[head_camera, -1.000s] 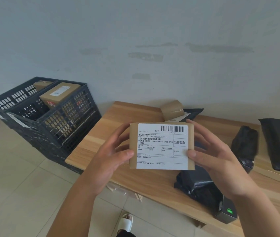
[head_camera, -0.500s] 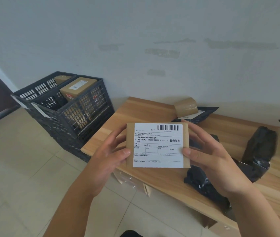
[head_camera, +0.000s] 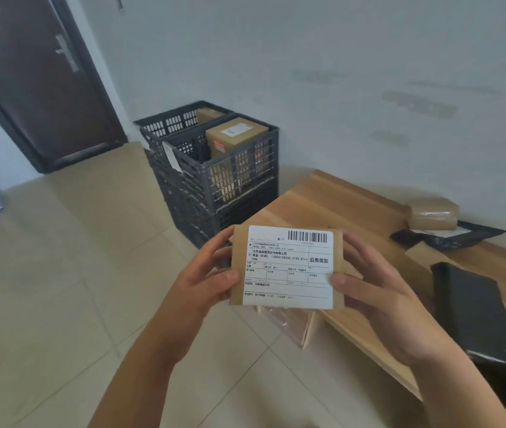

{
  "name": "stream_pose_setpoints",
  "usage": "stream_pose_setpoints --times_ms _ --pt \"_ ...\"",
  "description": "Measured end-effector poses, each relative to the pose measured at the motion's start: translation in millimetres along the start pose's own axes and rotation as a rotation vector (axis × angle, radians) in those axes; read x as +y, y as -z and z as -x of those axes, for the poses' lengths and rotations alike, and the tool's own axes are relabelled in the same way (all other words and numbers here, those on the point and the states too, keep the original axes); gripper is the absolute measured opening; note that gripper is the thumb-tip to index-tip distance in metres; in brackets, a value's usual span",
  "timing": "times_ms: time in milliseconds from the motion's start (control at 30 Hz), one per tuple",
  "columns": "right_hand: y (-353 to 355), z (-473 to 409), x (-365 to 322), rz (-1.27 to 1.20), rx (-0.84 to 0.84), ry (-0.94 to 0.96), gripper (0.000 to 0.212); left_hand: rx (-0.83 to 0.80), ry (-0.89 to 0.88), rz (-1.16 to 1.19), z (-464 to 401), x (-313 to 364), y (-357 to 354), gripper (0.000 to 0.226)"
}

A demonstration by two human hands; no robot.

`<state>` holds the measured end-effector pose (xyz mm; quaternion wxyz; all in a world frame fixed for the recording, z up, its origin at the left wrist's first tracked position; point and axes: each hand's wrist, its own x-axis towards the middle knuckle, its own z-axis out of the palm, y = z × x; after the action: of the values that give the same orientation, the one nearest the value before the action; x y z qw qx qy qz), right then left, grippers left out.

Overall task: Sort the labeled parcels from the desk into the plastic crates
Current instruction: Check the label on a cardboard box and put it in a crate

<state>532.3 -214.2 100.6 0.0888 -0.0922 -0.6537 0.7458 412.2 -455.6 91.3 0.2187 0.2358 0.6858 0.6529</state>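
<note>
Pale wall [head_camera: 338, 57], tiled floor [head_camera: 44, 288], seemingly dark door [head_camera: 29, 75]

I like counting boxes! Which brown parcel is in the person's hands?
The flat brown parcel with the big white barcode label, gripped by the left hand and right hand. The other brown ones sit in crates or on the desk.

Small print on the white shipping label [head_camera: 288, 267] is too blurred to read. The flat brown cardboard parcel [head_camera: 338, 270] hides the fingers of both hands behind it. The far black plastic crate [head_camera: 165, 125] is partly hidden by the near black plastic crate [head_camera: 230, 180]. A black plastic mailer bag [head_camera: 474, 313] is cut off at the right edge.
</note>
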Motion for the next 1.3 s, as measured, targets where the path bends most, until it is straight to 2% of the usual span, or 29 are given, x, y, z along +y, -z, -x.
stream_pose_setpoints --times_ms 167,333,400,500,600,833,1300 --pt "-94 -2 15 -0.059 -0.134 -0.062 0.061 0.186 0.038 0.066 69 -10 76 0.067" --pt "-176 0 39 -0.035 -0.202 -0.069 0.071 0.312 0.067 0.126 131 -31 137 0.072" --pt "-204 -1 49 -0.025 -0.244 -0.084 0.081 0.354 0.076 0.148 151 -38 156 0.071" --pt "-236 -8 60 -0.036 -0.265 -0.104 0.068 0.401 0.083 0.169 170 -45 184 0.072" --pt "-260 -21 63 -0.019 -0.314 -0.126 0.067 0.441 0.088 0.193 176 -53 207 0.072" --pt "-311 -95 75 0.031 -0.416 -0.144 0.062 0.52 0.112 0.163 149 -61 265 0.076" --pt "-400 -319 86 -0.098 -0.542 -0.135 0.06 0.599 0.101 0.025 5 -42 418 0.076"
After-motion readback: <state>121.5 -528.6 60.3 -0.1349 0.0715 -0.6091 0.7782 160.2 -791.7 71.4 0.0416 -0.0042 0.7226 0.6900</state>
